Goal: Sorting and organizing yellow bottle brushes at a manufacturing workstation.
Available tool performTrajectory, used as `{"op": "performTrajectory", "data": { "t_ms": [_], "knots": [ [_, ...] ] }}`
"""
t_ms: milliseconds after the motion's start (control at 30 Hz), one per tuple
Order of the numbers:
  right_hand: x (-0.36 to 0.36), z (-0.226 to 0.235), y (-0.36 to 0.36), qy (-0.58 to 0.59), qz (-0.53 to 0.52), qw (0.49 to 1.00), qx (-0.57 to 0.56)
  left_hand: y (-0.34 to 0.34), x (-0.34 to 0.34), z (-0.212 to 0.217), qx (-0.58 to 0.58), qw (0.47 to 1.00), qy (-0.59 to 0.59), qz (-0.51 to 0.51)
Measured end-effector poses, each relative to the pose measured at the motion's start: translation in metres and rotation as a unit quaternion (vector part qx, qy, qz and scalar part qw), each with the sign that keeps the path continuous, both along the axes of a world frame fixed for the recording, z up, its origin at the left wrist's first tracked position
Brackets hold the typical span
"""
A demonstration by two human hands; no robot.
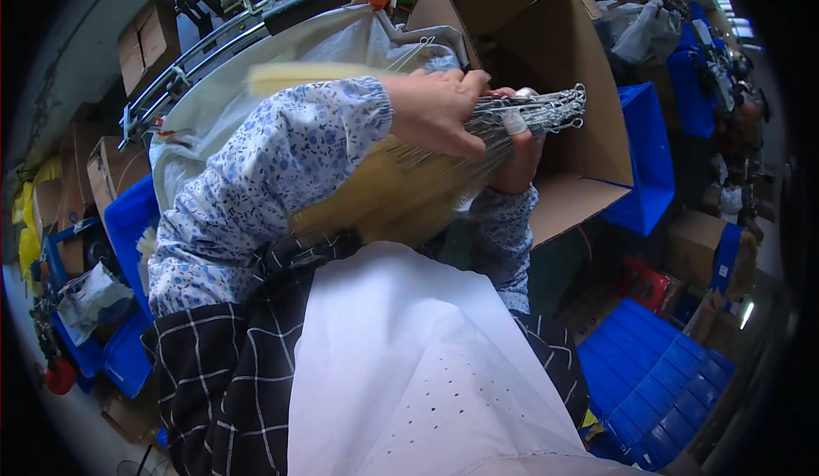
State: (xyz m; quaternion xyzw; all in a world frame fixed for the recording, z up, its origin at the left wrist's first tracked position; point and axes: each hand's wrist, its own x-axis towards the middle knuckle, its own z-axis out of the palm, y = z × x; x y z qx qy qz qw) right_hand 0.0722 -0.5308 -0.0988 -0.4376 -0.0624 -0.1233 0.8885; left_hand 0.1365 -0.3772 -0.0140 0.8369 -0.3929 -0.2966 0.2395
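A thick bundle of twisted-wire brushes (388, 188) slants across in front of my chest, its pale yellow bristle ends blurred. The bare wire stems end in small loops (570, 109) toward the right. My right hand (517, 160) is closed round the stems just short of the loops, with a white wrap on one finger. Across the top of the stems lies my left hand (435, 111), its fingers stretched out and the thumb apart. Beyond my left forearm is a blurred pale yellow brush shape (311, 75); looped wires (418, 51) stick up near its right end.
An open cardboard box (589, 126) stands just beyond my right hand. White sheeting (192, 126) hangs below a metal rail (307, 17) at the far left. Blue crates (653, 365) stand on the right, with another blue crate (132, 220) on the left.
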Motion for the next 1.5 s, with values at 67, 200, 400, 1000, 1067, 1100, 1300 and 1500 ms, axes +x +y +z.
{"op": "performTrajectory", "data": {
  "t_ms": [67,200,400,1000,1067,1100,1300,1500],
  "knots": [
    [-0.001,-0.002,-0.007,0.017,-0.017,0.999,-0.021,0.011,-0.008,0.002,-0.08,0.992,-0.093,0.019],
    [-0.007,-0.016,-0.043,0.03,-0.065,0.997,0.034,0.058,-0.007,0.06,-0.157,0.985,-0.056,0.05],
    [-0.015,-0.013,-0.115,0.092,-0.051,0.994,0.01,0.154,0.046,-0.014,-0.167,0.97,0.028,0.175],
    [0.064,0.064,-0.307,0.2,-0.178,0.721,-0.64,0.03,-0.017,-0.174,0.02,0.936,-0.06,0.347],
    [0.106,0.017,-0.297,0.135,-0.102,0.603,-0.78,0.024,-0.02,-0.176,0.028,0.936,-0.124,0.327],
    [0.126,-0.011,-0.275,0.119,-0.062,0.567,-0.813,0.028,-0.025,-0.176,0.05,0.938,-0.114,0.324],
    [0.178,-0.15,-0.221,0.199,0.281,0.368,-0.864,0.029,-0.04,-0.175,0.131,0.946,-0.091,0.281],
    [0.187,-0.322,-0.239,0.171,0.48,0.291,-0.81,0.037,-0.037,-0.188,0.14,0.945,-0.079,0.286]
  ]
}}
